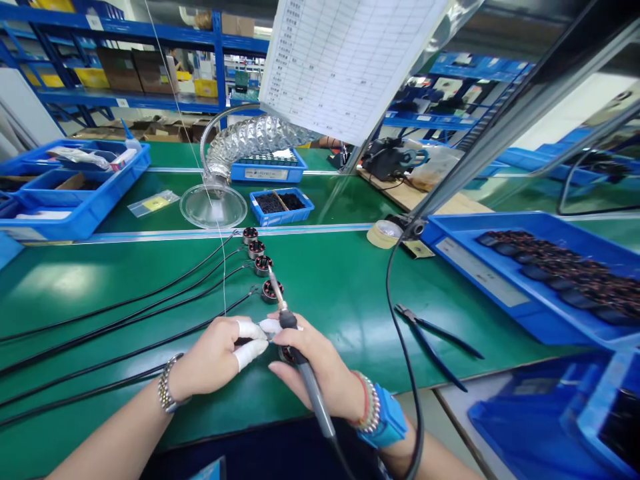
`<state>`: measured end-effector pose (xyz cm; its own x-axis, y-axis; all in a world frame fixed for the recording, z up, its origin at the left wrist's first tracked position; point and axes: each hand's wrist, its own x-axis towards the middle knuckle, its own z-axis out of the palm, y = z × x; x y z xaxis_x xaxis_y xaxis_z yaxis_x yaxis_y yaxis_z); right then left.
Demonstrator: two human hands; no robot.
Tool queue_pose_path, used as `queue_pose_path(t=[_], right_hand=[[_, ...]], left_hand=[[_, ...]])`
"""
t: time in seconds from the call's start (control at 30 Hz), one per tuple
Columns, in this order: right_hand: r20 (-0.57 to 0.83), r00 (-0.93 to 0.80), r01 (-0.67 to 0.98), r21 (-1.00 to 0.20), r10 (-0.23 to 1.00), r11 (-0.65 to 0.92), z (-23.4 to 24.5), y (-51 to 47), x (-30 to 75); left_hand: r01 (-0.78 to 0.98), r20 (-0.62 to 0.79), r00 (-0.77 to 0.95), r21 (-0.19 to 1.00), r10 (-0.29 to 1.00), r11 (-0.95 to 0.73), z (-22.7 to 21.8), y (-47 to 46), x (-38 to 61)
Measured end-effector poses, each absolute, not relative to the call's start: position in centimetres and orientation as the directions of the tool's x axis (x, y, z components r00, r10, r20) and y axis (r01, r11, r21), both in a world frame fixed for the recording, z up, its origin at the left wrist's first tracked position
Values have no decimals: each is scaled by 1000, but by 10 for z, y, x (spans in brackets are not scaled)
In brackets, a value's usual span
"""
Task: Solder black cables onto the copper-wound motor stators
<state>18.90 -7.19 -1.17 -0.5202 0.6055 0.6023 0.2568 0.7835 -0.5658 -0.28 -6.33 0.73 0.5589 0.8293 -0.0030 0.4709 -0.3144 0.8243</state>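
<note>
My right hand (320,370) is closed around a soldering iron (295,347), whose tip points up and away toward a row of small motor stators (260,263). A small round part (286,353), mostly hidden, sits under the two hands. My left hand (220,357), with white finger cots on two fingers, pinches something small at that part; I cannot make it out. Several black cables (115,320) run from the stators to the left edge. A thin solder wire (220,267) hangs down just above my left hand.
Black tweezers (435,340) lie on the green mat (340,287) to the right. A blue tray of stators (550,267) stands at right, a tape roll (384,233) beyond it. A fume hood with foil duct (215,200) and blue bins (75,187) stand behind.
</note>
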Motion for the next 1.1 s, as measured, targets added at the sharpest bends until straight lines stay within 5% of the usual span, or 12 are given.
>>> queue_pose_path(t=[0.4,0.67,0.93,1.1], right_hand=[[672,-404,320,-533,621,784,-16,-75,186],[650,-260,262,-664,714,700,-34,-96,163],[509,-124,109,-846,852,521,-19,-70,185],[429,-295,-139,-903,854,406,-16,-61,180]], left_hand=[[484,11,325,857,946,-176,10,-61,-2],[426,24,126,902,992,-76,3,-62,-1],[324,-72,505,940,860,-112,12,-56,-12],[282,-115,615,956,780,-81,13,-56,-13]])
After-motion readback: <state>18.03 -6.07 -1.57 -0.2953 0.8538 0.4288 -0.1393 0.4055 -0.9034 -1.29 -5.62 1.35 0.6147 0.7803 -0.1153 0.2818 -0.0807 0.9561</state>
